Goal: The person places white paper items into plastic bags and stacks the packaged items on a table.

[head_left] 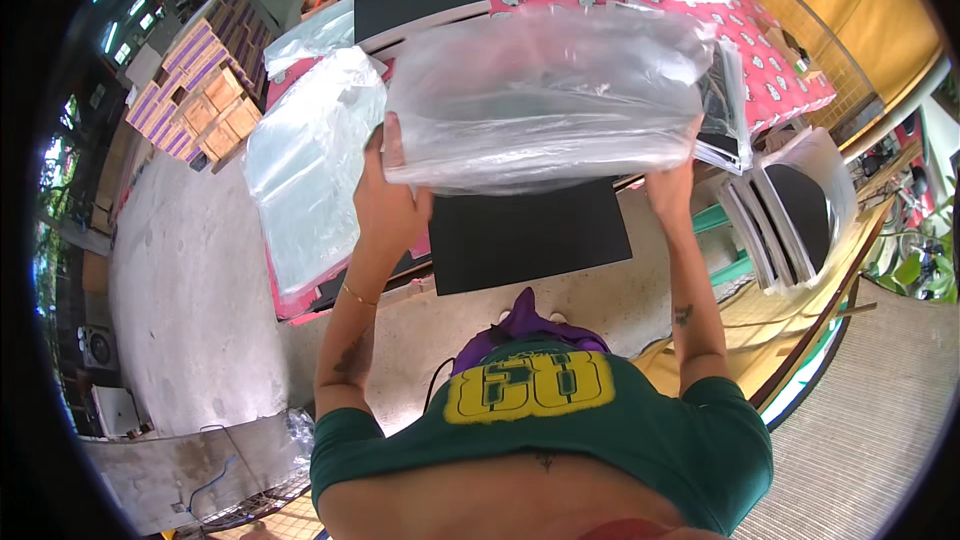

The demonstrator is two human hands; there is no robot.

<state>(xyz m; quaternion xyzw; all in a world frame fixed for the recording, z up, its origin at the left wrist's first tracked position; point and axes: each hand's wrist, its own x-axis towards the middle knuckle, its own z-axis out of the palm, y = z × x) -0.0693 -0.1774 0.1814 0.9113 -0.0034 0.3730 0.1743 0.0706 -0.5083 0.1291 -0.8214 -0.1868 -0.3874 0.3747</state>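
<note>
Left hand (388, 202) and right hand (672, 185) are gripping the clear bag stack (545, 90) edges; keeping it level, supporting underneath, avoiding sag

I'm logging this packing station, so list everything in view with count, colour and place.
Thick stack of clear plastic bags: one, transparent, held up between both hands over the table.
Loose clear plastic sheets: one pile, transparent, on the table's left end.
Flat black rectangular board: one, black, on the table's near edge under the stack.
Table with pink patterned cloth: one, pink, centre top.
Black-and-white flat packs: one leaning stack, right of the table.
Purple and brown cardboard boxes: many, on the floor at upper left.
Green shirt with yellow print: one, lower centre.
Left hand: grips the stack's left edge.
Right hand: grips the stack's right edge.
</note>
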